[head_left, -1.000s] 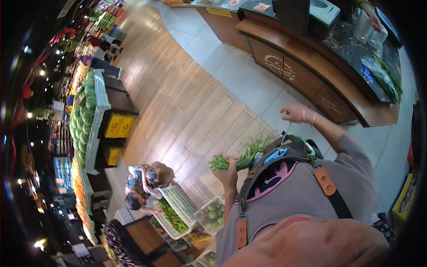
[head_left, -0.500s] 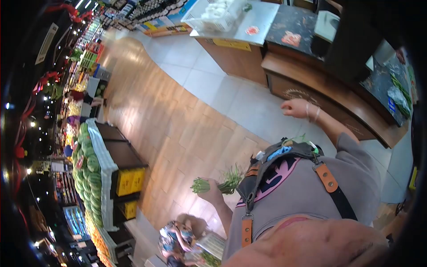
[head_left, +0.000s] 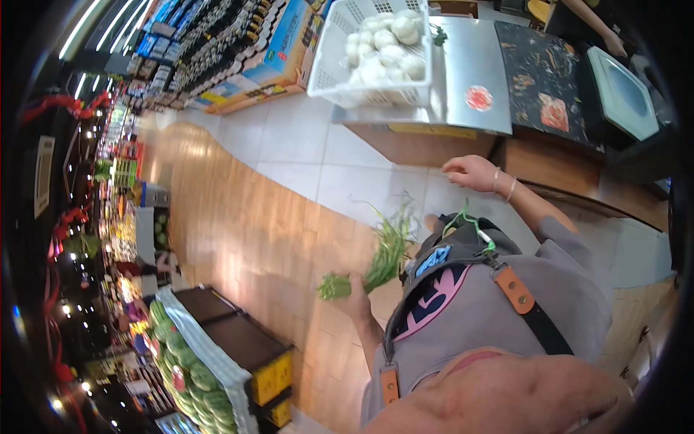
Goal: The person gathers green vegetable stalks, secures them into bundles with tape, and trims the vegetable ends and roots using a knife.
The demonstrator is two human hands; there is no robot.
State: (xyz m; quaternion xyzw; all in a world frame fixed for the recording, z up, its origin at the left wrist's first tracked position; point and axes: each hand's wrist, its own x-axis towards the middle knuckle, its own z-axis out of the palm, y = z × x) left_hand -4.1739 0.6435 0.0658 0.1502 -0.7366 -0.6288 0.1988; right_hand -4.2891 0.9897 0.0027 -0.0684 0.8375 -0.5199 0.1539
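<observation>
My left hand (head_left: 357, 298) is closed around a bunch of thin-stemmed green vegetables (head_left: 390, 257). Its cut ends poke out on the left of the fist, and the wispy tops spread toward my waist. Over the floor near the counter hangs my right hand (head_left: 470, 173), its fingers loosely bent and apart, holding nothing. That wrist wears thin bands. On my front is a dark apron (head_left: 426, 286) with a pink-edged patch, leather-ended straps and a green cord (head_left: 470, 217).
A white plastic crate (head_left: 369, 98) of round white vegetables (head_left: 390, 54) stands on a metal-topped counter (head_left: 463, 69). Beside it is a scale (head_left: 622, 90), near another person's arm (head_left: 589, 18). Watermelons (head_left: 191, 369) fill a stand at lower left. Packed shelves (head_left: 224, 50) line the back.
My view has moved forward, so the counter and crate appear closer and the watermelon stand has shifted lower. The bunch stays in my left hand, its tops now pointing farther up.
</observation>
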